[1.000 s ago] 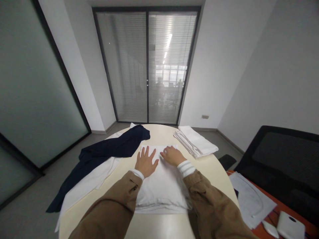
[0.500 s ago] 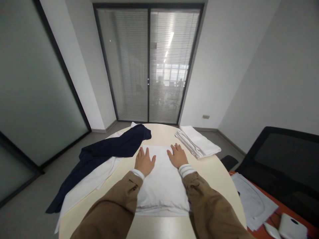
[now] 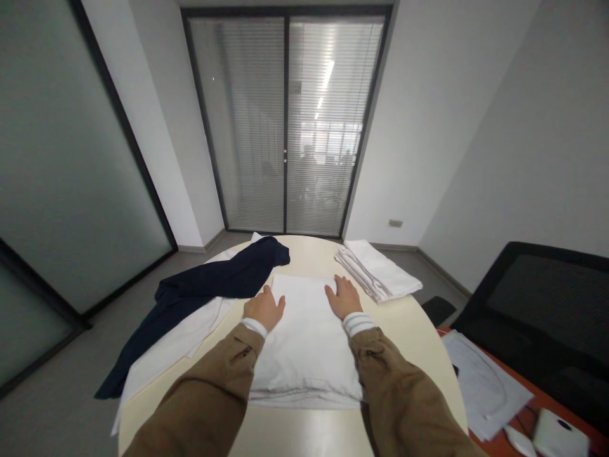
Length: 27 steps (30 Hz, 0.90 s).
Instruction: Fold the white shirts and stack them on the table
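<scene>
A folded white garment [image 3: 304, 343] lies flat in front of me, its layered edge toward my body; its exact kind does not show. My left hand [image 3: 264, 309] rests at its left edge, thumb apart on the fabric and the other fingers partly hidden from view. On the opposite edge, near the far corner, my right hand [image 3: 343, 297] lies palm down with its fingers apart. Neither hand grasps the cloth.
The garment lies on a round cream table [image 3: 309, 247]. Dark navy clothing [image 3: 214, 276] drapes over white cloth [image 3: 176, 343] on the left, hanging past the edge. A folded white stack [image 3: 380, 273] sits far right. Beyond stand a black chair [image 3: 537, 311] and papers [image 3: 490, 381].
My left hand has slid left and slightly toward me, from on top of the garment to its side edge. My right hand has shifted slightly right, and the garment looks smoother and wider.
</scene>
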{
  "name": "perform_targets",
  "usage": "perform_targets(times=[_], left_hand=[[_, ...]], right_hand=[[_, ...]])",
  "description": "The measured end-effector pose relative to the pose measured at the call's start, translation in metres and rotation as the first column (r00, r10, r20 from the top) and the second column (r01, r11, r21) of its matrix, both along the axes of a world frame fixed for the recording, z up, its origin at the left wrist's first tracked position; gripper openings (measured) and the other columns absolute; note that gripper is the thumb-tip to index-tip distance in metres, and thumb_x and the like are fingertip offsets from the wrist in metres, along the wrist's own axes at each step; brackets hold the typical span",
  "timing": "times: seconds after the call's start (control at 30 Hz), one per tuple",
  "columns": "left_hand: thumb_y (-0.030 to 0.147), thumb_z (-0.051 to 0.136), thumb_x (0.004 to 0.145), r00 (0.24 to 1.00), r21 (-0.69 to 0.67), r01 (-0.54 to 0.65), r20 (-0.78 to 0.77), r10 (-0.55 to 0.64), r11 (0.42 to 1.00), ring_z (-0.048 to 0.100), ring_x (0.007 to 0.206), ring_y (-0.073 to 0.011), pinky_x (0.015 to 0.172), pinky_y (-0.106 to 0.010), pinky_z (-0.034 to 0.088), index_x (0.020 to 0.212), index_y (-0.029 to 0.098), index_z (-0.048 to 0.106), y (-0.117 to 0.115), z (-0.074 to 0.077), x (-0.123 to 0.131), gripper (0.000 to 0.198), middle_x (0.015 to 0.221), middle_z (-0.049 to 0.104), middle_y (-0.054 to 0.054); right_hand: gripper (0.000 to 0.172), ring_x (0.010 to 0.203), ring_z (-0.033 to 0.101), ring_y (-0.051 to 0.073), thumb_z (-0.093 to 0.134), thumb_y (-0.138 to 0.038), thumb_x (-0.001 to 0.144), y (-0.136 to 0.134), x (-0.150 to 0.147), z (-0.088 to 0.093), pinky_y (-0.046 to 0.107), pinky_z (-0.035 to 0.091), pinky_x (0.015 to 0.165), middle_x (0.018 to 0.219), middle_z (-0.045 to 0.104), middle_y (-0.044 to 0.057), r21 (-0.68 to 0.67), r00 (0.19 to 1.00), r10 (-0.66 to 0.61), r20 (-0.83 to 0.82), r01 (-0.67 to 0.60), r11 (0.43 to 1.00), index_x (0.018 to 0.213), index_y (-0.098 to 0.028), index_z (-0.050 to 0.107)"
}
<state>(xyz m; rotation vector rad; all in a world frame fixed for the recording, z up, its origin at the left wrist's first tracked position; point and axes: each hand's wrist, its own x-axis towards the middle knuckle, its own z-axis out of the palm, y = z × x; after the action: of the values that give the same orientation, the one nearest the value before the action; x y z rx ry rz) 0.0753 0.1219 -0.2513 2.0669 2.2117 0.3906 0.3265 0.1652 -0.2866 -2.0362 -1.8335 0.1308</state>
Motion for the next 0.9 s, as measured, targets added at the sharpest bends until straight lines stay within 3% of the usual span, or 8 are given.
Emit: perform_targets(times=[0.1, 0.2, 0.37, 0.5, 0.67, 0.73, 0.8, 0.9], left_hand=[[0.059, 0.041, 0.089, 0.998, -0.081, 0.050, 0.049, -0.046, 0.995, 0.067, 0.097, -0.0404, 0.080, -0.048, 0.050, 0.097, 0.010, 0.065, 0.003, -0.001, -0.009, 0.055, 0.100, 0.071, -0.025], [0.056, 0.049, 0.087, 0.964, -0.061, 0.161, 0.225, -0.143, 0.985, 0.067, 0.099, -0.0372, 0.084, -0.046, 0.051, 0.099, 0.013, 0.063, 0.008, -0.007, -0.018, 0.046, 0.105, 0.071, -0.022], [0.044, 0.055, 0.088, 0.708, 0.180, 0.282, 0.624, -0.331, 0.942, 0.067, 0.102, -0.0280, 0.090, -0.037, 0.052, 0.110, 0.016, 0.058, 0.009, -0.016, -0.018, 0.035, 0.108, 0.071, -0.014], [0.045, 0.051, 0.092, 0.589, 0.300, 0.263, 0.703, -0.399, 0.917, 0.062, 0.113, -0.0262, 0.097, -0.037, 0.049, 0.119, 0.016, 0.053, 0.004, -0.012, -0.013, 0.040, 0.120, 0.067, -0.014], [0.050, 0.052, 0.092, 0.449, 0.369, 0.271, 0.768, -0.456, 0.889, 0.061, 0.117, -0.0249, 0.100, -0.038, 0.049, 0.124, 0.016, 0.050, -0.002, 0.000, -0.012, 0.047, 0.127, 0.063, -0.013], [0.051, 0.053, 0.091, 0.368, 0.381, 0.256, 0.812, -0.454, 0.889, 0.062, 0.114, -0.0247, 0.099, -0.039, 0.050, 0.122, 0.016, 0.049, -0.004, 0.003, -0.011, 0.047, 0.126, 0.064, -0.013], [0.050, 0.056, 0.090, 0.293, 0.388, 0.233, 0.846, -0.445, 0.892, 0.064, 0.110, -0.0246, 0.098, -0.040, 0.051, 0.118, 0.016, 0.050, -0.004, 0.005, -0.009, 0.045, 0.122, 0.066, -0.013], [0.050, 0.058, 0.087, 0.242, 0.390, 0.177, 0.873, -0.424, 0.904, 0.065, 0.108, -0.0250, 0.098, -0.041, 0.051, 0.114, 0.016, 0.051, -0.001, 0.007, -0.009, 0.044, 0.118, 0.068, -0.012]], right_hand=[[0.064, 0.141, 0.036, 0.031, 0.040, -0.046, 0.095, 0.001, 0.002, 0.000, 0.043, 0.022, 0.117, 0.151, 0.042, 0.018, 0.016, 0.999, 0.010, -0.032, -0.010, 1.000, 0.148, -0.010, 0.039], [0.066, 0.140, 0.037, 0.031, 0.041, -0.046, 0.094, 0.001, 0.003, 0.000, 0.042, 0.022, 0.118, 0.149, 0.045, 0.016, 0.037, 0.995, 0.012, -0.098, -0.008, 0.999, 0.148, -0.008, 0.038], [0.074, 0.139, 0.040, 0.031, 0.044, -0.049, 0.091, 0.005, 0.009, -0.004, 0.043, 0.027, 0.117, 0.148, 0.045, 0.021, 0.068, 0.940, 0.023, -0.339, 0.001, 0.998, 0.149, -0.005, 0.032], [0.080, 0.138, 0.044, 0.026, 0.044, -0.054, 0.089, 0.010, 0.022, -0.004, 0.042, 0.037, 0.113, 0.150, 0.042, 0.020, 0.070, 0.780, 0.051, -0.623, -0.009, 0.997, 0.153, -0.011, 0.023], [0.082, 0.129, 0.053, 0.026, 0.060, -0.049, 0.079, 0.005, 0.032, 0.008, 0.042, 0.047, 0.106, 0.149, 0.046, 0.016, 0.017, 0.472, 0.040, -0.881, -0.052, 0.998, 0.149, -0.017, 0.032], [0.074, 0.117, 0.062, 0.027, 0.064, -0.048, 0.077, -0.004, 0.030, 0.015, 0.044, 0.052, 0.101, 0.137, 0.058, 0.016, -0.031, 0.350, 0.037, -0.936, -0.185, 0.982, 0.141, -0.018, 0.044], [0.064, 0.107, 0.068, 0.029, 0.069, -0.048, 0.075, -0.014, 0.026, 0.021, 0.046, 0.054, 0.096, 0.122, 0.068, 0.016, -0.068, 0.262, 0.034, -0.965, -0.368, 0.927, 0.129, -0.016, 0.056], [0.058, 0.102, 0.070, 0.031, 0.079, -0.041, 0.066, -0.026, 0.025, 0.028, 0.047, 0.052, 0.096, 0.113, 0.072, 0.017, -0.080, 0.195, 0.036, -0.980, -0.554, 0.828, 0.115, -0.014, 0.064]])
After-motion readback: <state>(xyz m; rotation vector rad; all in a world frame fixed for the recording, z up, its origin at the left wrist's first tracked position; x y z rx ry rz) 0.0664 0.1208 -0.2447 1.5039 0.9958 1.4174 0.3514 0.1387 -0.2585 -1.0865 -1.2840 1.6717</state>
